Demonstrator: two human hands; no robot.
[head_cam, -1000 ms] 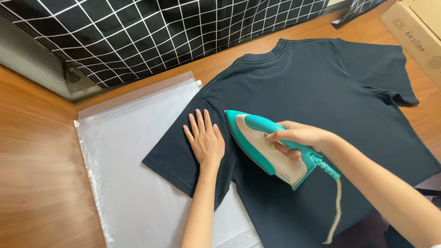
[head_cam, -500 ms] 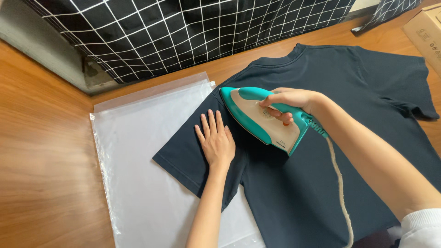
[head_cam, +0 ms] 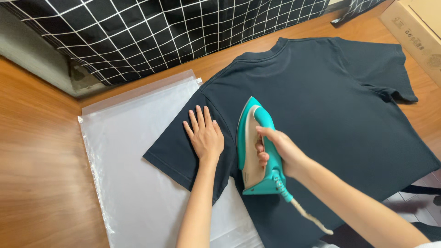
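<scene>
A dark navy T-shirt (head_cam: 321, 92) lies spread flat on a wooden surface, neck toward the far side. My left hand (head_cam: 205, 134) presses flat on the shirt's left sleeve, fingers spread. My right hand (head_cam: 278, 149) grips the handle of a teal and beige iron (head_cam: 251, 142), which rests on the shirt just right of my left hand, its tip pointing away from me. The iron's pale cord (head_cam: 312, 218) trails back toward me.
A clear plastic bag (head_cam: 133, 183) lies under the left sleeve on the wooden table (head_cam: 36, 151). A black cloth with a white grid (head_cam: 151, 32) hangs along the far edge. A cardboard box (head_cam: 415, 27) stands at the top right.
The iron has swung from pointing left to pointing away and slid toward me over the shirt. My left hand stays pressed on the sleeve.
</scene>
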